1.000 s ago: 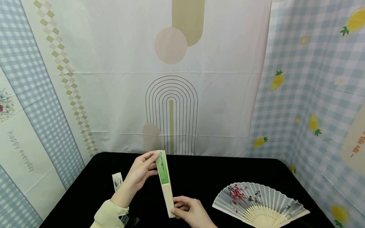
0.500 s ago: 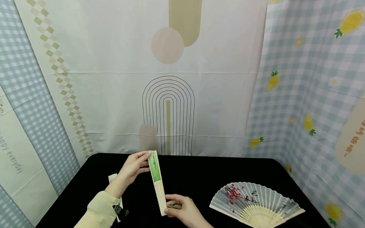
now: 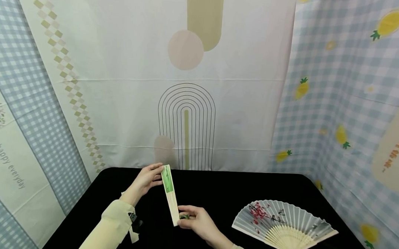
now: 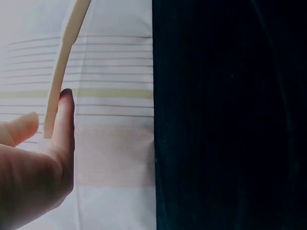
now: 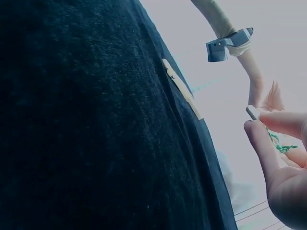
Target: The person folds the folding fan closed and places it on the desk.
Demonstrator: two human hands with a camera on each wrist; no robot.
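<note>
Here, three fans show in the head view. Farthest left, a shut one (image 3: 134, 231) lies on the black felt-like table (image 3: 216, 192), mostly hidden behind the left sleeve (image 3: 111, 228). Next, the left hand (image 3: 145, 179) pinches the green paper tip of a closed fan (image 3: 169, 193), a slim pale bamboo slat held tilted above the table; thumb and fingers curl round its top. The right hand (image 3: 195, 221) grips its lower end, fingers curled, with a green tassel (image 3: 184, 216) at its fingertips. Right of that, an open fan (image 3: 283, 224) with grey pleats, red blossoms and splayed bamboo ribs lies flat. Since a second ago, the closed fan has shifted slightly left and away.
</note>
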